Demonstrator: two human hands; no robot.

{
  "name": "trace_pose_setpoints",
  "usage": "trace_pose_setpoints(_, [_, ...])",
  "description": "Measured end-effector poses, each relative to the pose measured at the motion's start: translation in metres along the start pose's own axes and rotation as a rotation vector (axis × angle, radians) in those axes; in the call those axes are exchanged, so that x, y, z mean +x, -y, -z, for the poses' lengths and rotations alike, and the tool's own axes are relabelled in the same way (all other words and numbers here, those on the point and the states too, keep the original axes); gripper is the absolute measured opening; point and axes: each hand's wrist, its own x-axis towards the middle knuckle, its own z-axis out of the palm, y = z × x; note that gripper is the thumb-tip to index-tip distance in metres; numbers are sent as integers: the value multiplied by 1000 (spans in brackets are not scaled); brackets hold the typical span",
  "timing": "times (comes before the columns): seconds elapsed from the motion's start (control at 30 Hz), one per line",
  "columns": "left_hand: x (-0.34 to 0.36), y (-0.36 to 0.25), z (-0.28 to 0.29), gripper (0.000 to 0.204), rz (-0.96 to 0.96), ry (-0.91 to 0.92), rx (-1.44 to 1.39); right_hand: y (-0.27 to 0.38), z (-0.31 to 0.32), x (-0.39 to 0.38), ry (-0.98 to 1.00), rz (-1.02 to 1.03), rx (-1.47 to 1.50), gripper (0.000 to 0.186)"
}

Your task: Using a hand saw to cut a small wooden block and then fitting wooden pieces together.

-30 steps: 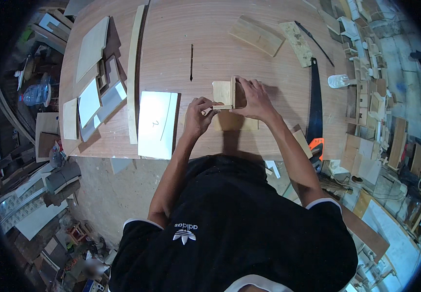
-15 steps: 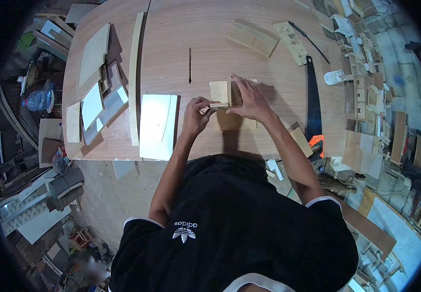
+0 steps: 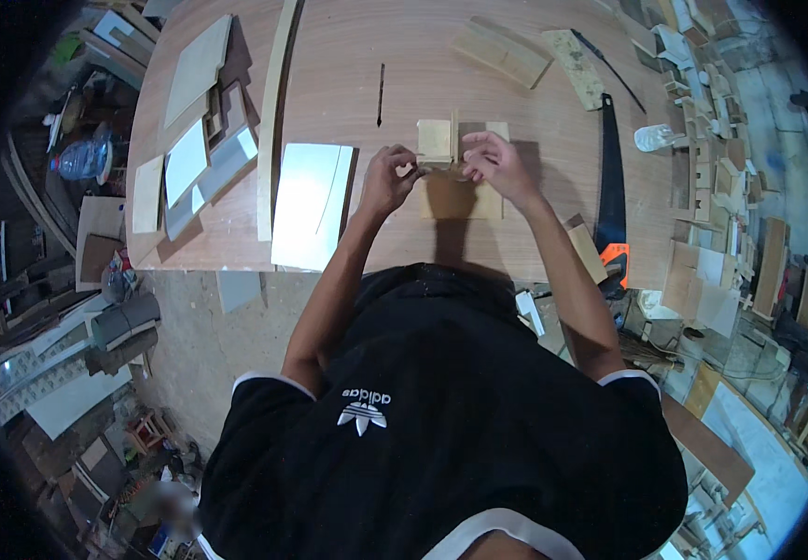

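A small wooden assembly (image 3: 436,139) stands on the table, with a thin upright panel (image 3: 454,131) and a short crosspiece at its near end. Under it lies a pale flat board (image 3: 479,201), partly in shadow. My left hand (image 3: 391,179) is closed, its thumb and fingertips pinched at the left end of the crosspiece. To the right of the upright panel, my right hand (image 3: 502,170) has its fingers bent and somewhat apart. Its fingertips are close to the panel, and I cannot tell whether they touch it.
A white panel (image 3: 313,205) lies left of my hands, beside a long wooden strip (image 3: 278,121) and several stacked boards (image 3: 201,84). On the right are a handsaw (image 3: 613,187), a thin dark file-like tool (image 3: 607,67) and a plastic bottle (image 3: 656,138). A slim dark rod (image 3: 381,95) lies beyond.
My right hand has gone from spread around the upright panel to bent fingers beside it. My left hand stays at the crosspiece. The whole view has shifted slightly, with the table now higher in it.
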Motion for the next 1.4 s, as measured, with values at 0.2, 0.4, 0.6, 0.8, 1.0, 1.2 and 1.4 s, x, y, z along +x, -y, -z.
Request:
trace_pose_setpoints(0.2, [1,-5,2,20,-1,0,-48,0,-3,2,-27,44,-82,24])
trace_pose_setpoints(0.4, [0,-7,4,22,-41,-21,7,1,-9,0,-60,60,-131,21])
trace_pose_setpoints(0.6, [0,-3,1,23,-27,-12,-4,5,-10,3,-76,5,-178,21])
trace_pose_setpoints(0.8, [2,-3,1,24,-43,-28,20,5,-10,7,-91,-3,-192,23])
trace_pose_setpoints(1.0, [2,-9,4,27,-12,22,-6,4,-10,7,-97,20,-171,25])
trace_pose_setpoints(1.2, [2,-4,2,26,-12,-11,32,5,-12,4,-106,35,-126,21])
trace_pose_setpoints(1.4, [0,-5,2,25,-41,-4,29,8,-16,-5,-64,145,-176,9])
